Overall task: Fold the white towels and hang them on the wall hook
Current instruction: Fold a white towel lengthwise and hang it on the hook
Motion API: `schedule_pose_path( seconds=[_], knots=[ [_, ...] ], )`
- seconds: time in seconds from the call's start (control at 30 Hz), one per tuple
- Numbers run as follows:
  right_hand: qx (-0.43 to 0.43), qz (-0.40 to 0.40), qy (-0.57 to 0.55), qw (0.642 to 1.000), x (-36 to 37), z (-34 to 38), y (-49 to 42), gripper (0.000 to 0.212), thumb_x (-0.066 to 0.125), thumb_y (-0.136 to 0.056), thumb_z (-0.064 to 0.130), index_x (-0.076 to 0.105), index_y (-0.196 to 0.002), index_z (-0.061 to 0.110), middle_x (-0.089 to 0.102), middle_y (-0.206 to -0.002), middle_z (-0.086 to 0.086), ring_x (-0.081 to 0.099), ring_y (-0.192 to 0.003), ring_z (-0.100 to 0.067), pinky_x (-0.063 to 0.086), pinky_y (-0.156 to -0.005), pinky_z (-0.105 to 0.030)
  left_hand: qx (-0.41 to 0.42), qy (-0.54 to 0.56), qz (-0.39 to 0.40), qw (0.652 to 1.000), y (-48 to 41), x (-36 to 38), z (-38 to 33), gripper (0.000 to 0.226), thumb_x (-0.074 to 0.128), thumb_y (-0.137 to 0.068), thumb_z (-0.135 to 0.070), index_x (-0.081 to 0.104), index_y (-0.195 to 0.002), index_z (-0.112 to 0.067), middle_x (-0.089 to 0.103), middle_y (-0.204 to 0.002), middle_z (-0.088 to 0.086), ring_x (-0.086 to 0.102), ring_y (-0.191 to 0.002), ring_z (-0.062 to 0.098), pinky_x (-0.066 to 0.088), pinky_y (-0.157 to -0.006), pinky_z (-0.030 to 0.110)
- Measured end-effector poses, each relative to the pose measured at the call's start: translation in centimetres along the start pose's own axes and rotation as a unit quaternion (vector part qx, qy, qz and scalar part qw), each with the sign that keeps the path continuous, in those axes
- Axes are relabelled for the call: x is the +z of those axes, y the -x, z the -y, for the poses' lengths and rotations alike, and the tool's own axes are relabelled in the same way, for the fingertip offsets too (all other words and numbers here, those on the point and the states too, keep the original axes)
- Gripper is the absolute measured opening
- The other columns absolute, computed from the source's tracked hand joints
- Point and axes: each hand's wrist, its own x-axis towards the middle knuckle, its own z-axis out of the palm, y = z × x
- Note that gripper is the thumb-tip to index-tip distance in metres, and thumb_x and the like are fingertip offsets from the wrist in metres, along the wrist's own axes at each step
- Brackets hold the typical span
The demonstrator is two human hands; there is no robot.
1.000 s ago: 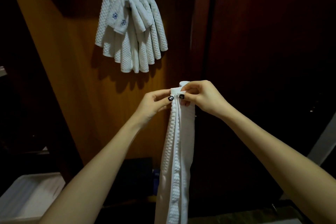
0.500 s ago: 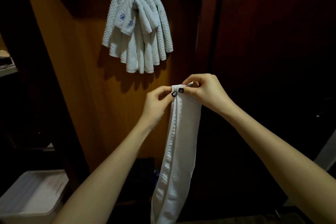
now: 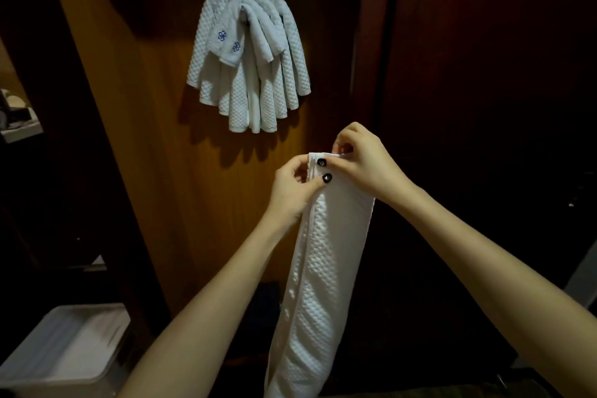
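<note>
Both hands were found engaged on one folded towel (image 3: 326, 268), held up in front of the wooden wall panel (image 3: 145, 171), below and to the right of the hook.

At far left, low, stood a white bin (image 3: 64, 349); its contents could not be made out. On the panel, several white towels (image 3: 248, 55) were draped over the wall hook (image 3: 242, 10), fanned out, one bearing small blue motifs.

Left hand (image 3: 290, 191): thumb and fingers pinched the top left corner of the towel, over its stacked edges. The towel hung from there as a long narrow strip, running out of view at the bottom. Right hand (image 3: 365, 165): fingers curled over the top right corner, pinching the same edge; the two thumbs sat almost touching.

Assessment: the waffle-weave cloth appeared soft, limp and light, with no stiffness to keep a fold unaided. The layers would likely slip apart if released. Hold is best taken across all layers at the top edge, or at mid-length for draping over the hook.
</note>
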Motion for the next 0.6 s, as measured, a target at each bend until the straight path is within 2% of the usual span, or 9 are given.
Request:
schedule_pose_path(
  seconds=[0.07, 0.17, 0.23, 0.33, 0.4, 0.5, 0.57, 0.6],
  knots=[
    [0.014, 0.061, 0.055, 0.997, -0.9, -0.3, -0.4, 0.034, 0.064, -0.086, 0.046, 0.060, -0.078, 0.013, 0.052, -0.097, 0.001, 0.055, -0.086, -0.016, 0.047, -0.078, -0.035, 0.008, -0.001, -0.016, 1.000, -0.2, -0.4, -0.1, 0.025, 0.070, -0.083, -0.004, 0.066, -0.105, -0.013, 0.071, -0.097, 0.002, 0.066, -0.089, 0.009, 0.054, -0.078, 0.024],
    [0.034, 0.151, 0.061, 0.986, -3.1, -1.2, -0.4, 0.050, 0.061, -0.083, 0.057, 0.059, -0.071, 0.008, 0.056, -0.084, -0.003, 0.053, -0.071, -0.018, 0.044, -0.064, -0.036, 0.003, 0.032, -0.038, 0.999, -0.7, -1.9, -0.1, 0.017, 0.068, -0.085, -0.007, 0.068, -0.100, -0.015, 0.071, -0.092, -0.004, 0.066, -0.086, 0.004, 0.051, -0.072, 0.017],
    [0.045, 0.184, 0.023, 0.982, -4.2, -1.6, 0.0, 0.049, 0.066, -0.080, 0.055, 0.056, -0.069, 0.008, 0.055, -0.071, -0.004, 0.049, -0.062, -0.013, 0.036, -0.057, -0.030, -0.006, 0.040, -0.047, 0.998, -1.0, -2.7, 0.2, 0.015, 0.066, -0.087, -0.009, 0.069, -0.101, -0.014, 0.071, -0.095, -0.002, 0.065, -0.089, 0.008, 0.052, -0.075, 0.021],
    [0.056, 0.211, -0.004, 0.976, -4.4, -1.5, 0.5, 0.046, 0.073, -0.079, 0.049, 0.059, -0.075, 0.005, 0.057, -0.068, -0.008, 0.047, -0.058, -0.007, 0.034, -0.055, -0.026, -0.009, 0.029, -0.053, 0.998, -1.1, -3.2, 0.5, 0.014, 0.066, -0.087, -0.009, 0.069, -0.098, -0.018, 0.071, -0.091, -0.006, 0.065, -0.088, 0.006, 0.051, -0.073, 0.020],
    [0.040, 0.170, -0.002, 0.985, -3.9, -1.1, 0.7, 0.044, 0.074, -0.080, 0.042, 0.053, -0.067, 0.006, 0.048, -0.059, -0.002, 0.038, -0.051, -0.003, 0.027, -0.050, -0.022, -0.008, 0.033, -0.063, 0.997, -1.2, -3.1, 0.3, 0.014, 0.065, -0.088, -0.009, 0.068, -0.096, -0.020, 0.070, -0.090, -0.006, 0.065, -0.087, 0.006, 0.050, -0.072, 0.019],
    [0.007, 0.044, -0.029, 0.999, -2.7, -0.3, 0.8, 0.046, 0.073, -0.084, 0.029, 0.037, -0.057, 0.019, 0.035, -0.055, 0.008, 0.033, -0.048, -0.003, 0.022, -0.047, -0.022, -0.013, 0.084, -0.080, 0.993, -1.7, -2.9, -0.6, 0.015, 0.061, -0.090, -0.008, 0.068, -0.098, -0.018, 0.070, -0.094, -0.001, 0.066, -0.090, 0.014, 0.052, -0.071, 0.023],
    [-0.005, -0.045, -0.041, 0.998, -1.9, 0.2, 0.4, 0.042, 0.072, -0.084, 0.025, 0.037, -0.063, 0.018, 0.035, -0.056, 0.009, 0.035, -0.049, -0.003, 0.022, -0.047, -0.023, 0.002, 0.103, -0.081, 0.991, -2.2, -2.8, -1.5, 0.016, 0.059, -0.091, -0.007, 0.068, -0.100, -0.016, 0.070, -0.096, 0.003, 0.066, -0.091, 0.018, 0.053, -0.073, 0.025],
    [0.003, -0.081, -0.064, 0.995, -1.5, 0.4, 0.2, 0.034, 0.072, -0.083, 0.025, 0.042, -0.071, 0.016, 0.042, -0.059, 0.009, 0.040, -0.052, -0.001, 0.027, -0.048, -0.021, 0.009, 0.113, -0.083, 0.990, -2.5, -2.8, -2.1, 0.016, 0.058, -0.091, -0.006, 0.067, -0.102, -0.014, 0.069, -0.097, 0.006, 0.065, -0.092, 0.019, 0.053, -0.075, 0.027]
  ],
)
